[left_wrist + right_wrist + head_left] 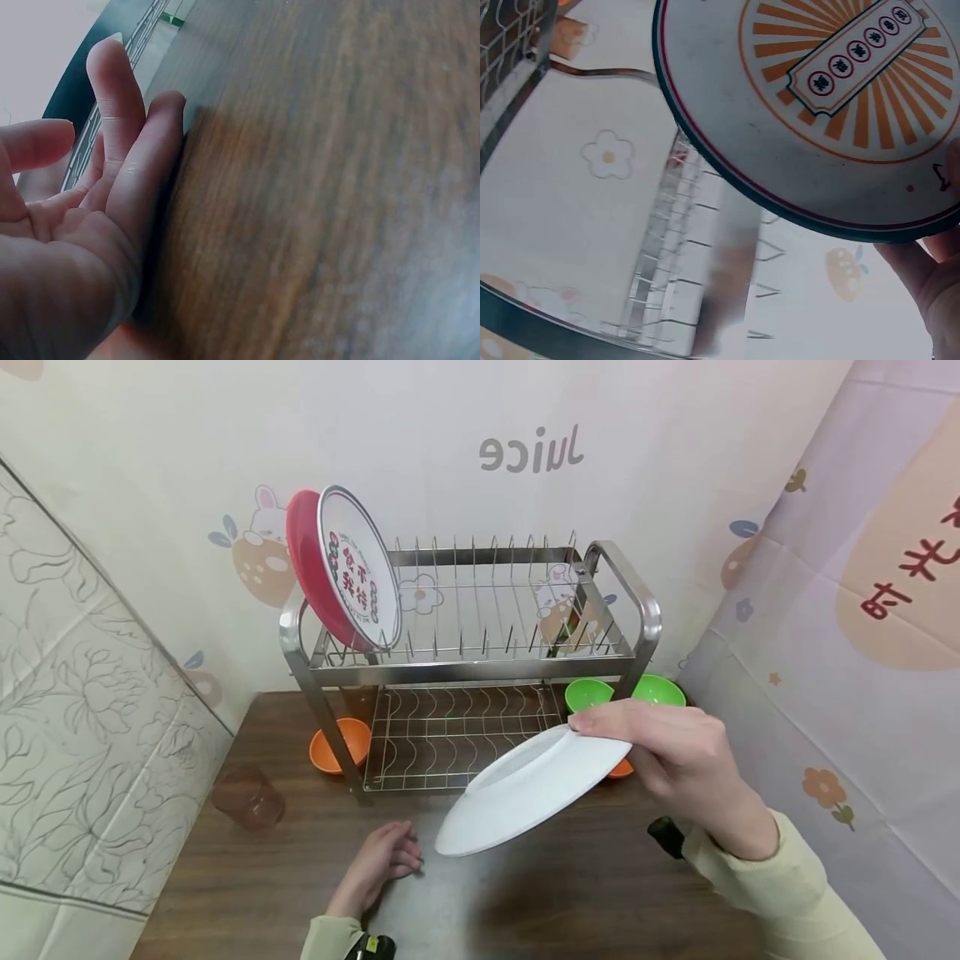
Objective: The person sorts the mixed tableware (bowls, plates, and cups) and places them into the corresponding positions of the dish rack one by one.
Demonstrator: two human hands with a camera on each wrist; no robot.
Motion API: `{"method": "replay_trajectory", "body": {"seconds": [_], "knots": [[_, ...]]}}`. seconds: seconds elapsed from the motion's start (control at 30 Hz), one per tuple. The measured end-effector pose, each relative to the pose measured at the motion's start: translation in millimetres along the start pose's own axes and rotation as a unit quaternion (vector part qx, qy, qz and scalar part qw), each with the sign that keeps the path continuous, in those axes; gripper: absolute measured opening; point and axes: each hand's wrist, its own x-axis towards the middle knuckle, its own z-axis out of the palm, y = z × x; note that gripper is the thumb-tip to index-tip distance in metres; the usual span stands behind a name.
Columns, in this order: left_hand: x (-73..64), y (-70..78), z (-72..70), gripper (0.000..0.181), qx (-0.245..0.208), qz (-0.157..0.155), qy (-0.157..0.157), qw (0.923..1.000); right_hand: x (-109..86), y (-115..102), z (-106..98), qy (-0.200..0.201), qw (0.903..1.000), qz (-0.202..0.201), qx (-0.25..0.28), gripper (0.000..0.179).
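Note:
A white plate (525, 793) is tilted in the air in front of the dish rack (480, 673), its plain underside towards the head camera. My right hand (678, 756) grips its edge between thumb and fingers. In the right wrist view the plate's face (840, 180) shows orange rays, a banner with characters and a dark green rim. My left hand (381, 864) rests on the wooden table (315, 187), fingers loosely bent and holding nothing. On the rack's upper tier, at the left, a red plate (306, 552) and a white plate with printed characters (360, 568) lean in the slots.
An orange bowl (327, 752) stands by the rack's left leg, near a translucent brownish cup (249, 797). Green bowls (658, 690) are behind its right side, with part of another orange bowl (621, 769) below. Printed curtains (480, 410) hang behind and at the right.

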Motion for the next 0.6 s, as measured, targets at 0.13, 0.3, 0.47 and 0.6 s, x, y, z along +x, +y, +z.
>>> {"method": "replay_trajectory", "body": {"seconds": [0.13,0.3,0.47,0.6], "knots": [[-0.6,-0.1,-0.6,0.042,-0.004,0.001,-0.006,1.0000,15.5,-1,-3,0.028,0.9989,-0.019,0.032,0.023],[0.4,-0.2,-0.4,0.044,0.007,0.005,-0.012,0.9999,33.9,3,-8,0.071,0.9954,-0.029,0.058,0.018],[1.6,-1.6,0.4,0.045,0.015,0.006,-0.015,0.9998,47.7,14,-14,0.130,0.9902,-0.012,0.050,0.013],[0.9,-1.7,1.1,0.045,0.017,0.008,-0.014,0.9997,61.9,25,-14,0.175,0.9836,0.005,0.043,0.008]]}}
